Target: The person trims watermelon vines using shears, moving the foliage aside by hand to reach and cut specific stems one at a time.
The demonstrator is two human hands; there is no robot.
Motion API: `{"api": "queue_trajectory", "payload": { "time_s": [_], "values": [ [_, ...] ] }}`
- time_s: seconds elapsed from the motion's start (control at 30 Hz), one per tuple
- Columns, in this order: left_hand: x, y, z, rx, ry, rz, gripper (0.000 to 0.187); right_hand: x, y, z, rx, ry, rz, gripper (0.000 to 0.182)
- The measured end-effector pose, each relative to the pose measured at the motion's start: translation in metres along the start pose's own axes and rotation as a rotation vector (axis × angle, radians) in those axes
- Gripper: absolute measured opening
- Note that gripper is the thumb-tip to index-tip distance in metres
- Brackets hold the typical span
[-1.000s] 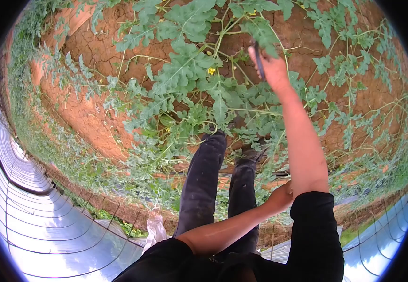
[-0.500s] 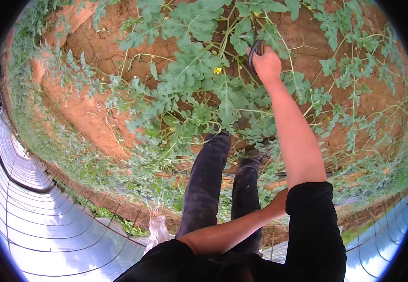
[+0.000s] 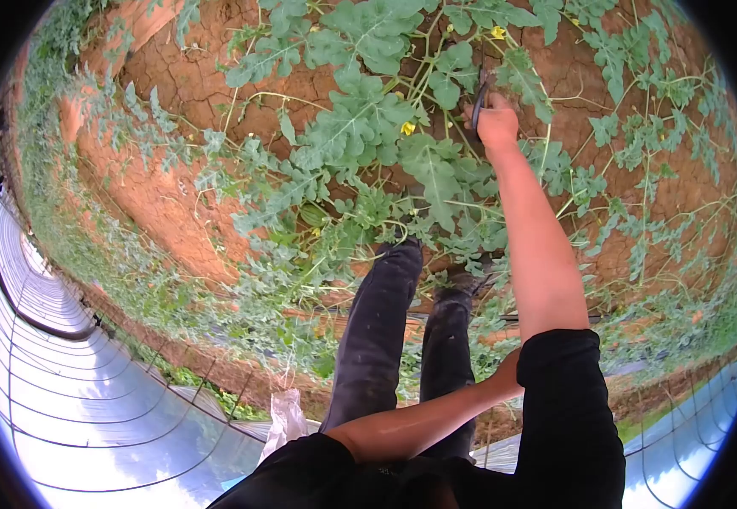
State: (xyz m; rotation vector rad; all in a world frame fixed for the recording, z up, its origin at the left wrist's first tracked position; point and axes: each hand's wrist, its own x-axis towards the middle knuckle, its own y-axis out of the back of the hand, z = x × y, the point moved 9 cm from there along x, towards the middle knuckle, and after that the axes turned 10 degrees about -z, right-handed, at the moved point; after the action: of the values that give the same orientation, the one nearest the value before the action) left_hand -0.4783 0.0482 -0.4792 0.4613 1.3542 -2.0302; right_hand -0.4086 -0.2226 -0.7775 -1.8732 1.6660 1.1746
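Note:
My right hand (image 3: 497, 120) is closed around the dark handles of scissors (image 3: 480, 97), whose blades point away from me among the vine leaves. Beside it, on the left, are thick green stems and a large lobed leaf (image 3: 432, 170). A yellow flower (image 3: 407, 128) shows left of the hand, another farther up. My left forearm crosses in front of my body, and my left hand (image 3: 508, 375) rests against the right arm near the rolled black sleeve; its fingers are hidden behind that arm.
Leafy vines spread over cracked brown soil (image 3: 165, 191) on all sides. My legs in dark trousers (image 3: 367, 339) stand among the plants. A whitish plastic bag (image 3: 285, 417) is at lower left. Curved hoops with clear film (image 3: 88, 407) line the lower left.
The view has shifted a little, so the plants appear lower and farther right. My right hand with the scissors appears slightly lower and to the right, with its grip kept. My left hand stays at the right arm.

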Motion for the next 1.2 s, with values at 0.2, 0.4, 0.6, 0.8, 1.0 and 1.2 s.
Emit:
{"api": "queue_trajectory", "payload": {
  "time_s": [0.2, 0.4, 0.6, 0.8, 1.0, 1.2],
  "values": [
    [-0.002, -0.001, 0.0, -0.013, 0.006, -0.001, 0.039, -0.006, 0.019, 0.001, -0.035, -0.061, 0.053, 0.029],
    [-0.002, -0.002, 0.002, -0.045, -0.014, 0.015, 0.04, -0.016, 0.018, -0.04, -0.383, 0.005, 0.172, 0.041],
    [-0.001, -0.004, 0.008, -0.079, -0.047, 0.017, 0.041, -0.017, 0.005, -0.046, -0.346, -0.09, 0.235, 0.031],
    [0.0, -0.004, 0.008, -0.098, -0.062, 0.034, 0.043, -0.009, 0.01, -0.041, -0.419, -0.136, 0.139, 0.034],
    [0.001, -0.001, 0.0, -0.159, -0.105, 0.084, 0.044, -0.012, 0.026, -0.02, -0.404, -0.125, 0.135, 0.037],
    [-0.003, -0.003, 0.012, -0.07, -0.029, 0.105, 0.043, -0.064, 0.051, -0.047, -0.616, -0.083, 0.237, 0.03]
  ]
}}
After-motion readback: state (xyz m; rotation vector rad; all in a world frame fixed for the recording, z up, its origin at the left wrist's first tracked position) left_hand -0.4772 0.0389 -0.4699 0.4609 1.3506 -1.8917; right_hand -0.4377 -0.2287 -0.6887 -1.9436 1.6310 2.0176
